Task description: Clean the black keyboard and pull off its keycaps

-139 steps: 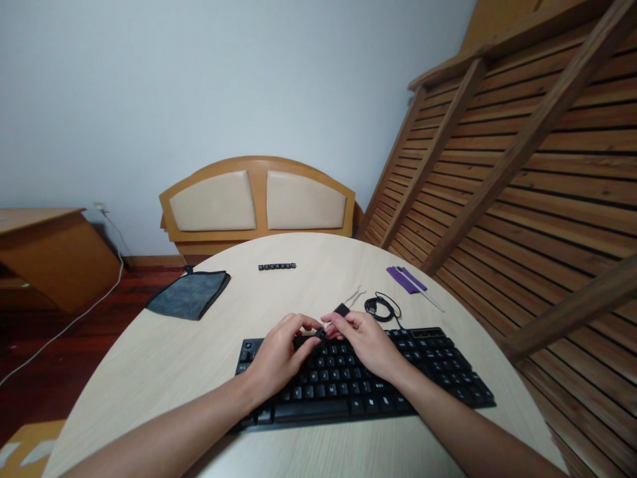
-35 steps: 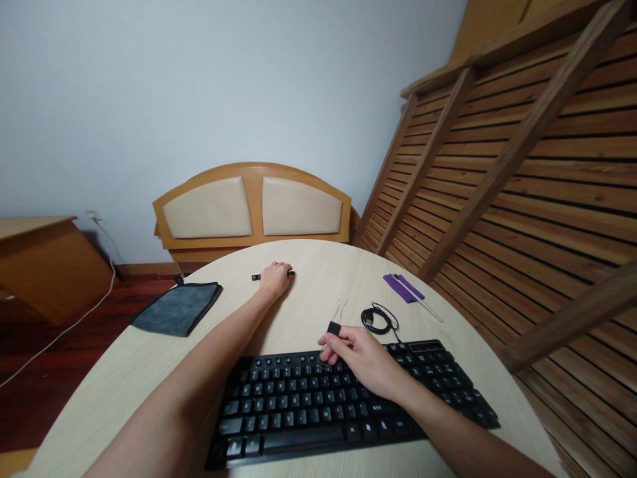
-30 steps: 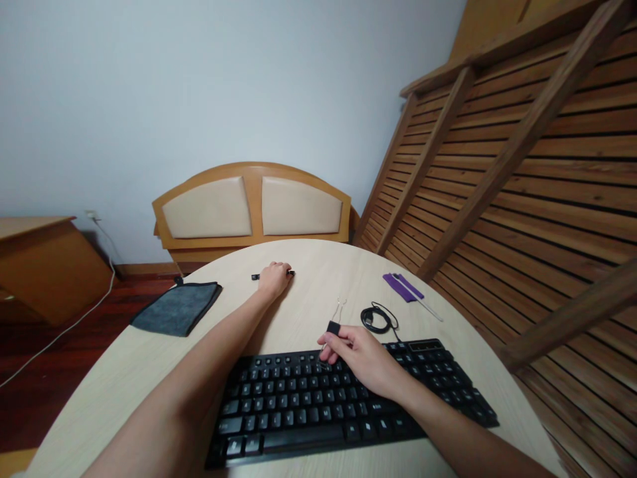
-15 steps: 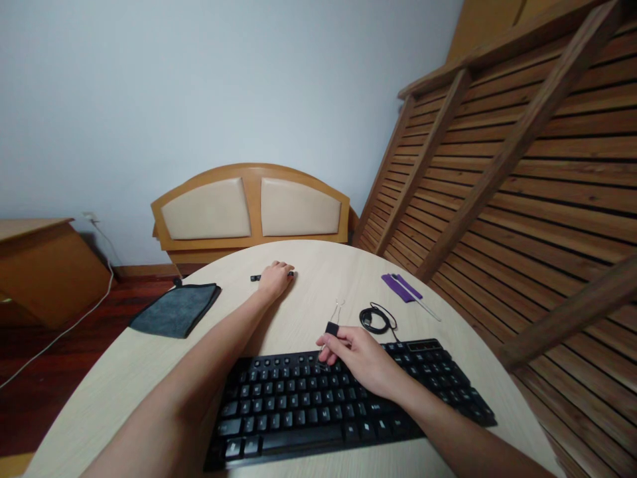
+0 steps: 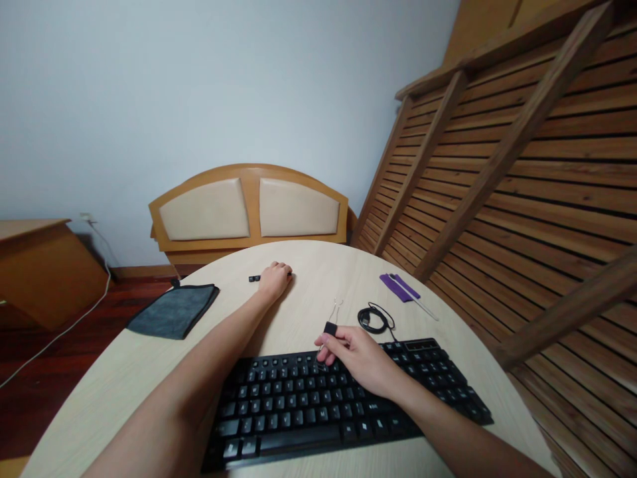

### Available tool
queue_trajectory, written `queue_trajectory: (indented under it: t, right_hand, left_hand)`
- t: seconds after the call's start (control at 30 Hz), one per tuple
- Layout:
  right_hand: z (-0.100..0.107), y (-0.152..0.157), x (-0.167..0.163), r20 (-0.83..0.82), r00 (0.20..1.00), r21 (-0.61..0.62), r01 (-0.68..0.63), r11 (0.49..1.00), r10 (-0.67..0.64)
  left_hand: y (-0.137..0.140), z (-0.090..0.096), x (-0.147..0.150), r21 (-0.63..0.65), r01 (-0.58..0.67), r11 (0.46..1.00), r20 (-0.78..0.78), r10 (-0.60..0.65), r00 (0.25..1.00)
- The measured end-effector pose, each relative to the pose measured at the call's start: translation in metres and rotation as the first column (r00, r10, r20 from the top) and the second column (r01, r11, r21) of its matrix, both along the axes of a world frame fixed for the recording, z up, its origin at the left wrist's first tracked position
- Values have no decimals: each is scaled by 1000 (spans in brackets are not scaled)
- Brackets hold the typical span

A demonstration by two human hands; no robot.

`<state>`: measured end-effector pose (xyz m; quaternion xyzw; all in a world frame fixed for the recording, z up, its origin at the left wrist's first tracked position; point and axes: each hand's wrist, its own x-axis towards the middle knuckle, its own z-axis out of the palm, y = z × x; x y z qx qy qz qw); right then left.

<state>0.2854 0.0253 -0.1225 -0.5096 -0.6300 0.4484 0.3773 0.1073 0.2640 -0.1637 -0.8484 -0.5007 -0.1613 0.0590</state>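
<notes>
My right hand (image 5: 351,348) is closed around a wire keycap puller (image 5: 330,328) with a black plastic body, held over the top rows of the black keyboard (image 5: 298,398). The puller's wire loops point away from me. Farther off on the table, my left hand (image 5: 276,280) is closed with its fingers curled down on a black keycap (image 5: 290,273), partly hidden by the fingertips. Several black keycaps (image 5: 254,279) lie in a short row just left of that hand; the hand may cover others.
On the round pale table (image 5: 308,262), a folded grey cloth (image 5: 174,311) lies at the left. A coiled black cable (image 5: 374,318) lies behind the keyboard. Farther right, a thin white-handled brush (image 5: 418,302) rests over a purple cloth (image 5: 395,289). Wooden slats (image 5: 522,199) lean at the right.
My left hand's fingers have drawn closer together around the same spot. My right hand keeps the keycap puller over the keyboard, and the view has shifted slightly.
</notes>
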Motion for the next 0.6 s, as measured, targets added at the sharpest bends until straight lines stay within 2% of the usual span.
queue_trajectory:
  t: [0.17,0.3,0.4,0.5,0.6]
  right_hand:
    - [5,2,6,19,1000,45,5,999,-6]
    - [8,4,16,93,994,115,45,992,-56]
    - [6,5,21,207,975,171,50,984,-86]
    - [4,5,22,328,938,205,46,978,-113]
    - [5,4,20,350,932,208,16,978,-90]
  left_hand:
    - [-10,12,1,-16,35,999,60,-34,998]
    - [-36,23,5,-42,90,995,131,-84,988]
    - [-72,24,8,-93,138,986,181,-119,976]
    - [-118,21,5,-183,219,958,203,-181,962]
    - [-165,19,-3,-301,272,914,278,-189,942]
